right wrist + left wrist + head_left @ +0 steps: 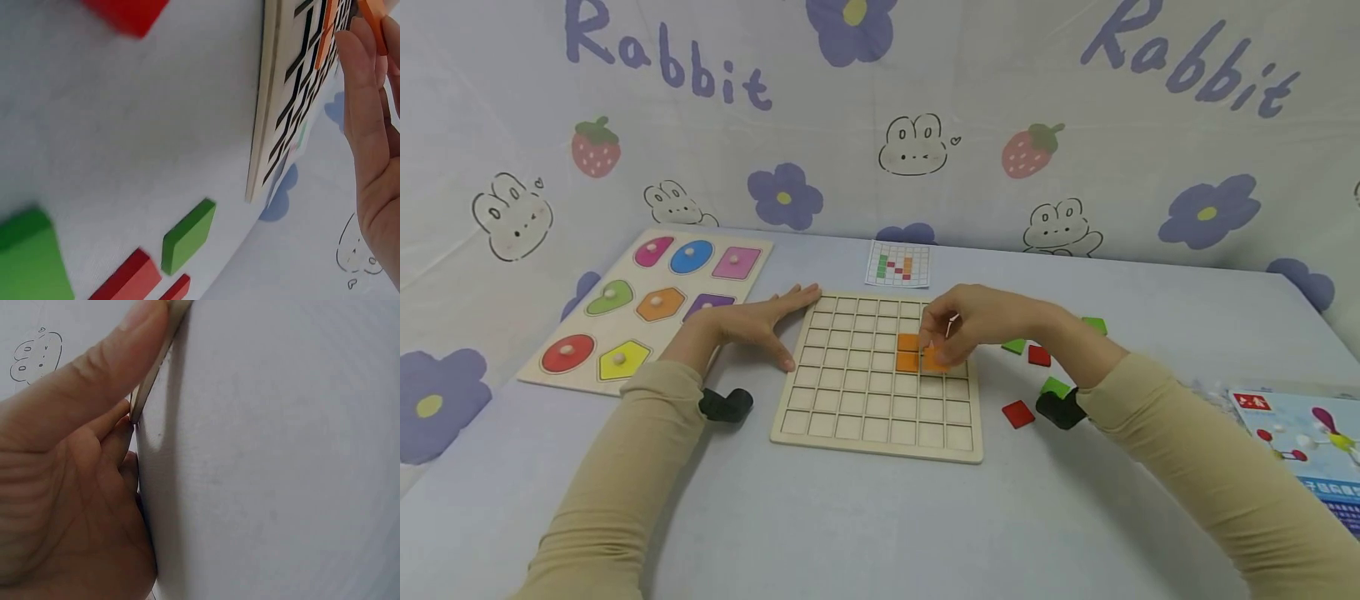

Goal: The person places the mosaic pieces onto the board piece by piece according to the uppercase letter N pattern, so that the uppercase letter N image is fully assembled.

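A pale wooden grid board (827, 400) lies flat on the table. Two orange square tiles (907, 362) sit in neighbouring cells right of its middle. Between thumb and fingers, my right hand (981, 319) pinches another orange tile (374, 24), held close over the grid just right of those two. My left hand (741, 327) rests at the board's left side with fingers spread. Its thumb (100, 384) lies along the board's edge in the left wrist view, and the fingertips reach the far left corner.
Green tiles (189, 236) and red tiles (1018, 414) lie scattered right of the board. Behind it is a small pattern card (898, 265). A shape puzzle board (580, 321) with knobbed pieces is at left. A printed box (1300, 450) stands at the right edge.
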{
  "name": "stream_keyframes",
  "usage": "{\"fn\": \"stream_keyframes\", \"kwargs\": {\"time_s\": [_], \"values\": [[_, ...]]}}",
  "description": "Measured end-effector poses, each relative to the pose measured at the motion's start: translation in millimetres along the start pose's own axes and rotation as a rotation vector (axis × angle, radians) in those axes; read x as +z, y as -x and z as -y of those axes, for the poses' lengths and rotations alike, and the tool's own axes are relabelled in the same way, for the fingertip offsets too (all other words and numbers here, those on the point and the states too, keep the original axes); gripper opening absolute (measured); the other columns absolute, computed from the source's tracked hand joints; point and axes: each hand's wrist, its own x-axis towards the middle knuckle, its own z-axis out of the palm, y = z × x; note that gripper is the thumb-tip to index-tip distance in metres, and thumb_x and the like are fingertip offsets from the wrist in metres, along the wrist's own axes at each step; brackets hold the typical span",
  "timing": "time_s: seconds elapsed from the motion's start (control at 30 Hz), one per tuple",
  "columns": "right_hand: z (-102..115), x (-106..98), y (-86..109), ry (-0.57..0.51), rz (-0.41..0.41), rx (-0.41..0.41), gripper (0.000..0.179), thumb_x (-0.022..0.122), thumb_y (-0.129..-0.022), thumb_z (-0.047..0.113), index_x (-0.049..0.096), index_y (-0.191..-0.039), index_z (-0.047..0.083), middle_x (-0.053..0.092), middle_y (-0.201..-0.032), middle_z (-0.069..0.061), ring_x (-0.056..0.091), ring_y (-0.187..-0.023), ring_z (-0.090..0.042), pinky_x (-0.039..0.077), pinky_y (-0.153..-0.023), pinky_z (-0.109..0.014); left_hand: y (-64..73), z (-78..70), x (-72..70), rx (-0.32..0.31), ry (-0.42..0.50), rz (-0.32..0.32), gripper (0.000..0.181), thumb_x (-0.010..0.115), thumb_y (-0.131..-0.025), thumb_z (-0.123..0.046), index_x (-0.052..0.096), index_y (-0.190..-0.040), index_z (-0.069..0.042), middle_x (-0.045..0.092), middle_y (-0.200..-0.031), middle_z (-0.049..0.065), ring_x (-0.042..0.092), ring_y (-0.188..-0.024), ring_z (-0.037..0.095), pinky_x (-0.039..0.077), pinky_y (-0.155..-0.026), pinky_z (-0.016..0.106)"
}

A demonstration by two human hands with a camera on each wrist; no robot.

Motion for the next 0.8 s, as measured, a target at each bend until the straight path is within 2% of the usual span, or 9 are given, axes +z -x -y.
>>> {"fn": "stream_keyframes", "kwargs": {"time_s": [0.4, 0.8], "values": [[19, 13, -16.4, -0.042, 0.008, 0.026, 0.015, 0.073, -0.081, 0.003, 0.071, -0.095, 0.009, 0.062, -0.084, -0.002, 0.065, -0.079, -0.016, 0.063, -0.075, -0.031, 1.5, -2.6, 0.0, -0.008, 0.016, 0.001, 0.123, 0.086, -0.072, -0.022, 0.001, -0.16, -0.015, -0.015, -0.168, 0.007, -0.02, -0.155, 0.035, -0.01, -0.126, 0.059], [23, 22, -21.2, 0.026, 0.006, 0.065, 0.014, 0.074, -0.083, 0.006, 0.071, -0.096, 0.01, 0.068, -0.085, -0.003, 0.066, -0.073, -0.014, 0.061, -0.07, -0.028, 0.3, -1.2, 0.3, -0.001, -0.002, -0.004, 0.122, 0.085, -0.072, -0.021, 0.001, -0.16, -0.015, -0.015, -0.168, 0.008, -0.019, -0.155, 0.036, -0.009, -0.126, 0.058]]}}
